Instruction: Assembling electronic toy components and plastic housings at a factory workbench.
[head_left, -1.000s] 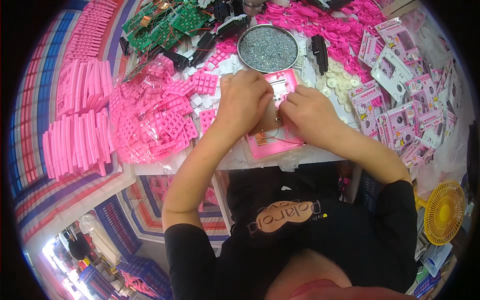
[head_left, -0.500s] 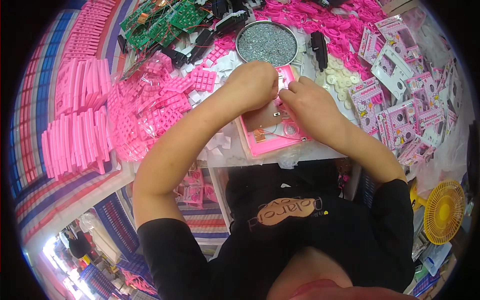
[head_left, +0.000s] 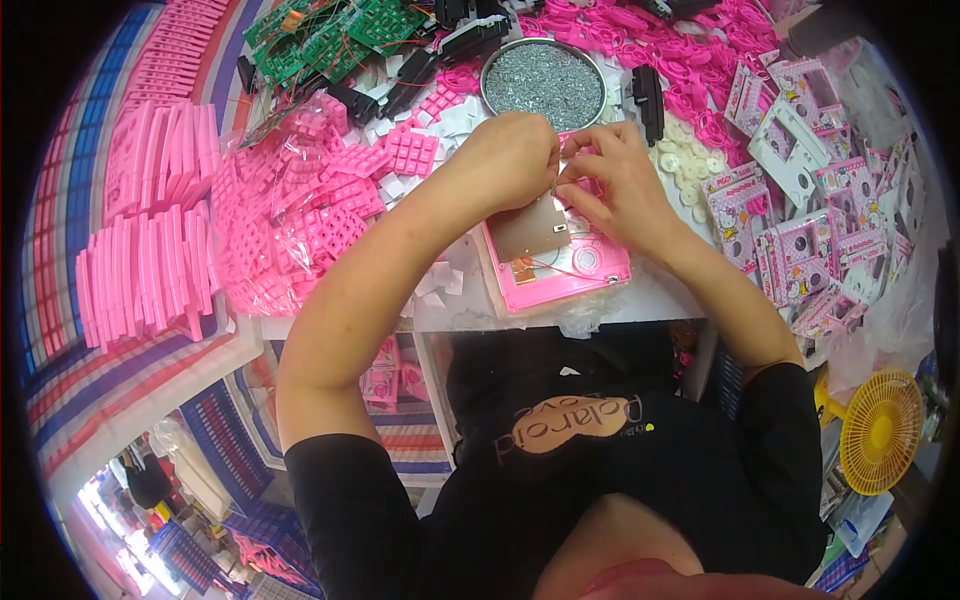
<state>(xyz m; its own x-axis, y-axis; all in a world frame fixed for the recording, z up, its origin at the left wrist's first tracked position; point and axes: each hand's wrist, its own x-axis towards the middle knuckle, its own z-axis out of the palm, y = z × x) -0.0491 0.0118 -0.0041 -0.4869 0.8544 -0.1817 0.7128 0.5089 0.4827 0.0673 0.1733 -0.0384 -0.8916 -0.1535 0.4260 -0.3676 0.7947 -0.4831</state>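
A pink plastic casing point(head_left: 545, 296) lies on the white table in front of me. A flat grey-brown panel point(head_left: 528, 234) sits in it, with thin wires and a coppery piece near its front edge. My left hand point(head_left: 512, 165) is curled closed over the far left part of the casing, its fingertips mostly hidden. From the right, my right hand point(head_left: 622, 195) meets it with thumb and fingers bent together over the casing's far right part. Whatever is between the fingertips of either hand is too small or covered to make out.
A round metal bowl of small screws point(head_left: 543, 85) stands just beyond my hands. Pink keypads point(head_left: 300, 200) and stacked pink panels point(head_left: 145, 275) lie left, green circuit boards point(head_left: 335, 45) far left. White round parts point(head_left: 690, 170) and printed cards point(head_left: 800, 250) lie right; a yellow fan point(head_left: 880, 432) stands lower right.
My right hand has lifted slightly and its fingers have shifted, with more space between them. My left hand stays closed in nearly the same place. The whole view has shifted a little.
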